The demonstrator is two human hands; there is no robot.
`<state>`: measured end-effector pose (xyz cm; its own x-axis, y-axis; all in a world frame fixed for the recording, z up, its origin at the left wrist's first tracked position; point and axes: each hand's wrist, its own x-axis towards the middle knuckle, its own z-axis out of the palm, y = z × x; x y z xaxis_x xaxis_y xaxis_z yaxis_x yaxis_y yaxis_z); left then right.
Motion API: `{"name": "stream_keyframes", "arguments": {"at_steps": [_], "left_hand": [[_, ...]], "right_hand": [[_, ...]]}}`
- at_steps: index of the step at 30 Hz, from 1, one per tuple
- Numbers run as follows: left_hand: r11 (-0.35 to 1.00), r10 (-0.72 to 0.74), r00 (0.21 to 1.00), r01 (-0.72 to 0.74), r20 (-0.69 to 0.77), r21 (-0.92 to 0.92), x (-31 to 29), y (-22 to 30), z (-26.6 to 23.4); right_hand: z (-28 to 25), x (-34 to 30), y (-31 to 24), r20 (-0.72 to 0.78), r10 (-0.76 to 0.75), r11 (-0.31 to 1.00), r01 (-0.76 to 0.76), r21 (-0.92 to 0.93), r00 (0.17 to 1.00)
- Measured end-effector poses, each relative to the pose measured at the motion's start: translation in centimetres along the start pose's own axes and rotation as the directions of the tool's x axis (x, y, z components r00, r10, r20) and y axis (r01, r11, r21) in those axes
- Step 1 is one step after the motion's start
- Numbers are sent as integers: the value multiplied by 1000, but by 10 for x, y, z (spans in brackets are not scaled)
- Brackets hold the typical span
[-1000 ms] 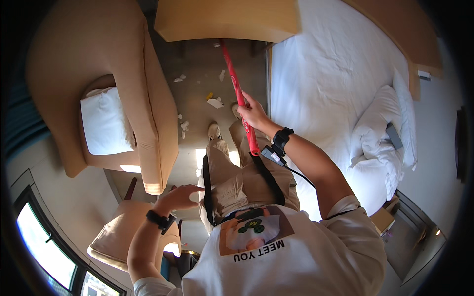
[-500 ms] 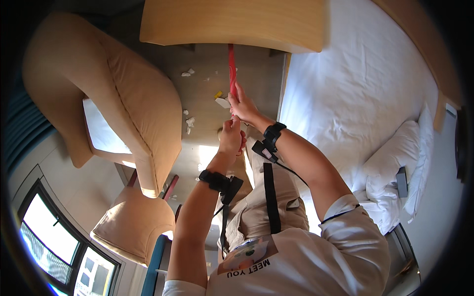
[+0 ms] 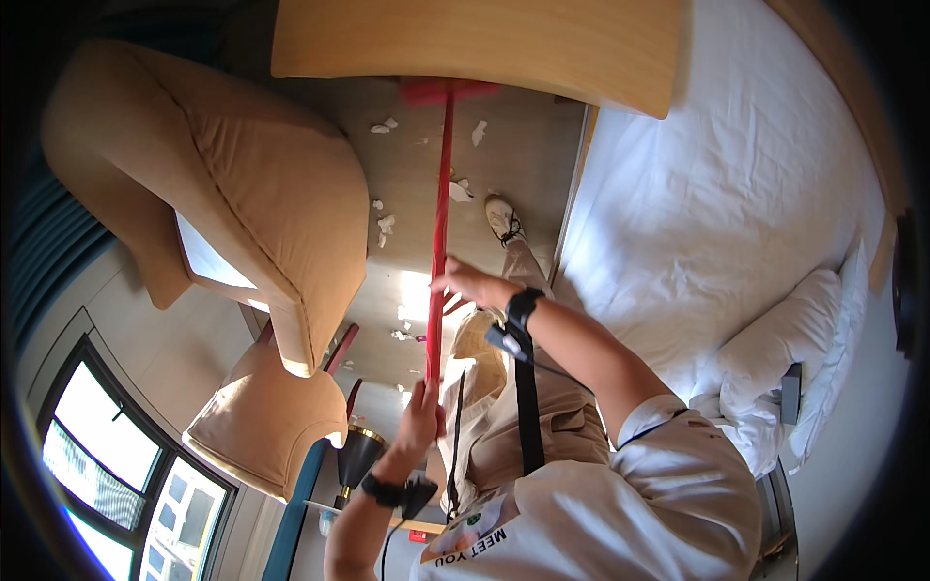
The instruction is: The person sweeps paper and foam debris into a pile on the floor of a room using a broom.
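Note:
A red broom (image 3: 445, 194) runs lengthwise across the middle of the view. Its wide head (image 3: 475, 90) lies on the floor at the far end, beside the front edge of a wooden piece of furniture. Near the shaft's close end, my left hand (image 3: 418, 424) is wrapped round it. Farther along, my right hand (image 3: 475, 285) holds the shaft more loosely, its fingers partly behind it and slightly blurred. White scraps (image 3: 460, 191) lie on the floor beside the shaft, and further crumpled bits (image 3: 386, 227) lie to its left.
A wooden top (image 3: 475, 44) spans the far side. On the left stand a tan armchair (image 3: 281, 194) and a tan chair (image 3: 257, 421). A bed with white sheets (image 3: 697, 213) borders the right. My shoe (image 3: 504, 221) rests on the floor (image 3: 533, 145).
The broom has come back toward me, bringing its head into view by the wooden edge. Both hands have moved nearer my body and farther apart. My shoe now shows.

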<state>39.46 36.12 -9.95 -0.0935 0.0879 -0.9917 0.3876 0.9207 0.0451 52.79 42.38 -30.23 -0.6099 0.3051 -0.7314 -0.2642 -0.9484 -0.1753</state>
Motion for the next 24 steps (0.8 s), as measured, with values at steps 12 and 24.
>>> {"name": "stream_keyframes", "arguments": {"at_steps": [12, 24], "left_hand": [[973, 130, 987, -145, -93, -182, 12, -22, -9], [915, -133, 990, 143, 51, -377, -110, -151, -15]], "right_hand": [[41, 34, -9, -16, -46, 979, 42, -198, 999], [128, -48, 136, -102, 170, 798, -197, -570, 980]]}}
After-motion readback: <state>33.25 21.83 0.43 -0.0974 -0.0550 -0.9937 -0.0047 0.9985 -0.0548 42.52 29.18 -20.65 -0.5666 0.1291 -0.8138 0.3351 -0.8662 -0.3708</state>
